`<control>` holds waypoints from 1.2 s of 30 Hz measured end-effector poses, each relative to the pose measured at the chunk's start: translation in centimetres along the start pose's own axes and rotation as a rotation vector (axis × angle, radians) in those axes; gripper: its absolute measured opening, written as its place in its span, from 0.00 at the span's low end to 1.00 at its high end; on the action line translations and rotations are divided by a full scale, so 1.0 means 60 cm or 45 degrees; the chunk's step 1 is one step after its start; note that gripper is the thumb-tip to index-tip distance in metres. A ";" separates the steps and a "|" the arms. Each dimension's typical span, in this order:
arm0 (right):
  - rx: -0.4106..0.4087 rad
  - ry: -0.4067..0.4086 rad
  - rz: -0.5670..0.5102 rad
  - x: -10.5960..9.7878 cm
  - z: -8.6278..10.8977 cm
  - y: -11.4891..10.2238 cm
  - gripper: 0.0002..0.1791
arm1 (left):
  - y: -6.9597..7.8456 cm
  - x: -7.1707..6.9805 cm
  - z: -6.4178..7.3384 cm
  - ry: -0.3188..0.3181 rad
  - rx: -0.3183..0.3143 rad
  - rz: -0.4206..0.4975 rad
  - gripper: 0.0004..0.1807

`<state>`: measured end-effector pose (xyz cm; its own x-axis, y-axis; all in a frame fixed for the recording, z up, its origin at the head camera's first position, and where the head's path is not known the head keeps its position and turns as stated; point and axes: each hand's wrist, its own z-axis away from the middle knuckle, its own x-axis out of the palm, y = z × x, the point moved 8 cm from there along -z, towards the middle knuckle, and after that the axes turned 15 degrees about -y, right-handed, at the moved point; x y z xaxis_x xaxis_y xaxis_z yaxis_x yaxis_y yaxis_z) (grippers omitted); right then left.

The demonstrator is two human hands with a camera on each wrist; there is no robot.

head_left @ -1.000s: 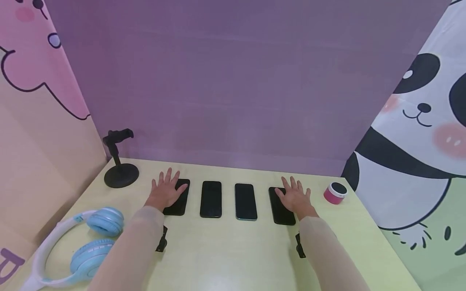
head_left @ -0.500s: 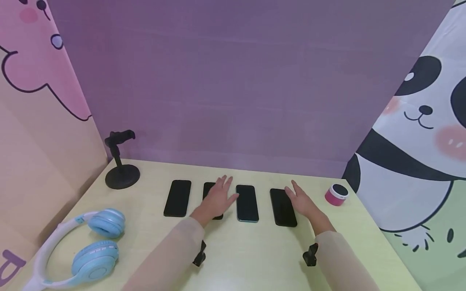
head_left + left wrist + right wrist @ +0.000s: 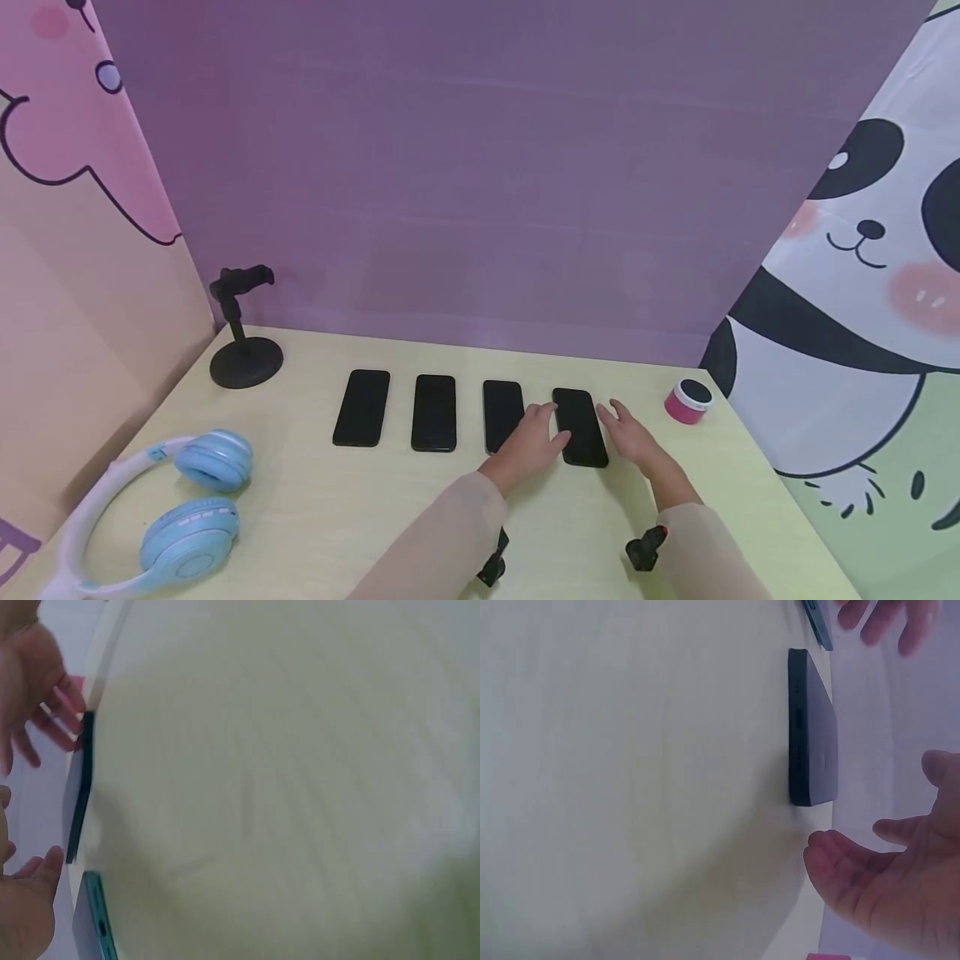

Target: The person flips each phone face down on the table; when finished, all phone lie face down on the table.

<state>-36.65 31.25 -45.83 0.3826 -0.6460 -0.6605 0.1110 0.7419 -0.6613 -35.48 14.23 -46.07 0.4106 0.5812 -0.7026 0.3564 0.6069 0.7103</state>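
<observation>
Nearest you, the headphones (image 3: 172, 533) lie on the table (image 3: 375, 492), left of your left grip (image 3: 527, 446) and well apart from it; they seem to have no part in the work. Your left grip is spread, covering the near part of the third phone (image 3: 501, 408) in the head view and reaching toward the left side of the fourth phone (image 3: 588, 433). Your right grip (image 3: 632, 437) is spread too, just beside that phone's right edge. Neither pinches anything, so the fourth phone lies flat between them — flanked, not yet held. Left of your left grip lie the second phone (image 3: 433, 412) and the first phone (image 3: 362, 408), untouched. As I judge it, the row of four is already there, and what is left sits at its right end, between your grips. Beyond them are the tub (image 3: 687, 402), to the right, and the stand (image 3: 246, 362), far to the left.

Only the head view shows all four phones. There your left thumb overlaps the fourth phone, so contact cannot be told; the right-wrist view shows your left fingers clear of it, and a gap before your right fingertips — plus the phone's port (image 3: 799, 718). The left-wrist view shows the third phone's teal edge (image 3: 100, 919), mostly covered from above.
</observation>
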 end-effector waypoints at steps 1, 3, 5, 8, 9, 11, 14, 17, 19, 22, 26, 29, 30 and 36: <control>0.002 0.002 -0.013 0.002 -0.001 0.001 0.41 | 0.002 0.004 -0.001 -0.003 -0.023 0.017 0.30; -0.001 0.002 -0.031 0.008 -0.002 0.000 0.40 | 0.003 0.012 -0.002 0.000 -0.064 0.049 0.30; 0.005 0.000 -0.046 0.015 -0.004 -0.002 0.38 | 0.003 0.018 -0.002 0.013 -0.099 0.080 0.29; -0.003 0.007 -0.030 0.021 -0.005 -0.008 0.36 | 0.001 0.026 -0.004 0.046 -0.117 0.138 0.27; -0.007 0.013 -0.023 0.022 -0.005 -0.010 0.35 | 0.000 0.028 -0.005 0.057 -0.120 0.154 0.27; -0.019 0.026 -0.003 0.024 -0.006 -0.011 0.33 | -0.003 0.035 -0.007 0.063 -0.130 0.180 0.26; -0.046 0.052 0.004 0.023 -0.003 -0.010 0.30 | -0.005 0.046 -0.012 0.073 -0.129 0.177 0.26; -0.074 0.055 -0.099 0.021 0.000 -0.005 0.27 | -0.005 0.056 -0.015 0.069 -0.132 0.157 0.25; -0.095 0.034 -0.193 0.021 0.004 -0.004 0.27 | -0.002 0.060 -0.015 0.073 -0.131 0.140 0.24; -0.095 -0.032 -0.319 0.021 0.005 0.003 0.27 | 0.002 0.064 -0.013 0.072 -0.137 0.139 0.22; -0.079 -0.096 -0.372 0.018 0.006 0.012 0.29 | 0.005 0.064 -0.012 0.076 -0.136 0.152 0.22; -0.098 -0.112 -0.439 0.016 0.005 0.018 0.30 | 0.006 0.063 -0.014 0.081 -0.127 0.154 0.22; -0.108 -0.111 -0.468 0.016 0.004 0.021 0.31 | 0.006 0.062 -0.015 0.084 -0.125 0.155 0.22; -0.197 -0.154 -0.615 0.014 0.007 0.025 0.31 | 0.001 0.065 -0.023 0.061 -0.116 0.167 0.22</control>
<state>-35.78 31.87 -47.23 0.4256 -0.8759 -0.2271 0.1677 0.3230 -0.9314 -35.00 17.26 -48.85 0.4072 0.6828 -0.6066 0.2242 0.5692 0.7911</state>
